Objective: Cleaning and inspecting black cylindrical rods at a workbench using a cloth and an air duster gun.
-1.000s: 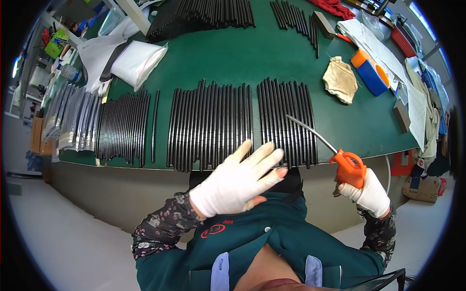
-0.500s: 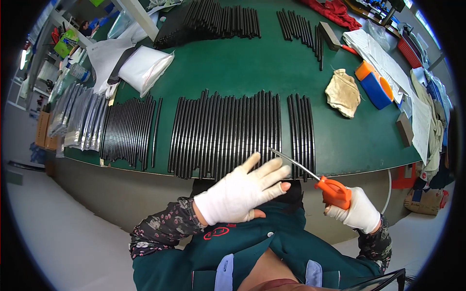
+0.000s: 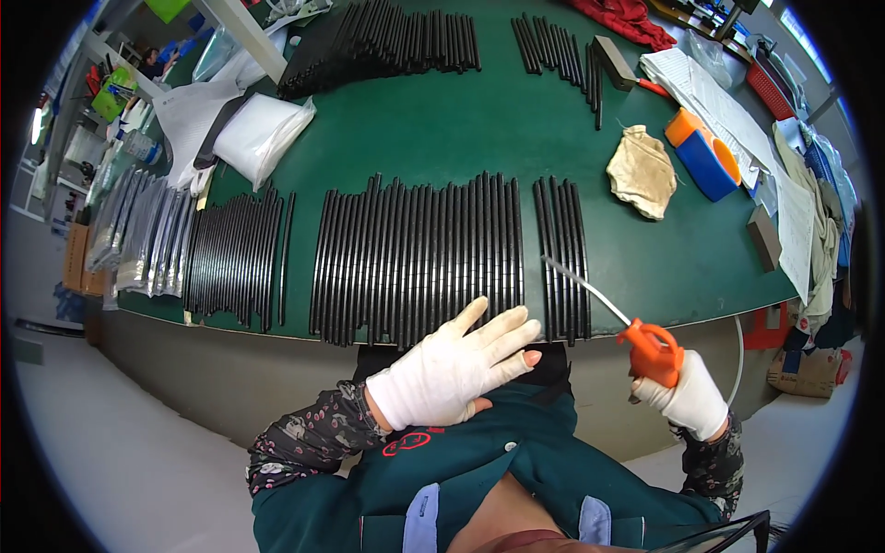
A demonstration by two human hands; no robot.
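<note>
- A green tabletop [image 3: 442,138] with a curved near edge is seen; bare green room is left between the rows of rods and the far clutter.
- At the far left, silvery foil pouches [image 3: 138,230] are laid overlapping near the tabletop's left edge, with a white plastic bag [image 3: 263,134] further back.
- A left batch of thin black rods [image 3: 230,263] is laid side by side, one rod set slightly apart on its right.
- A wide middle batch of black rods [image 3: 415,258] is laid parallel, their near ends reaching the tabletop's near edge.
- The left hand [image 3: 456,369], in a white glove with bare fingertips showing, is spread wide and flat, holding nothing, just in front of the near ends of the middle batch.
- A narrow batch of black rods [image 3: 564,258] is set apart by a slim green gap.
- An orange air blow gun [image 3: 650,350] with a thin metal nozzle is gripped by the gloved right hand [image 3: 687,401], off the near edge; the nozzle tip is over the narrow batch.
- Farther right, a crumpled beige cloth [image 3: 641,170] and an orange-and-blue block [image 3: 705,157] are seen.
</note>
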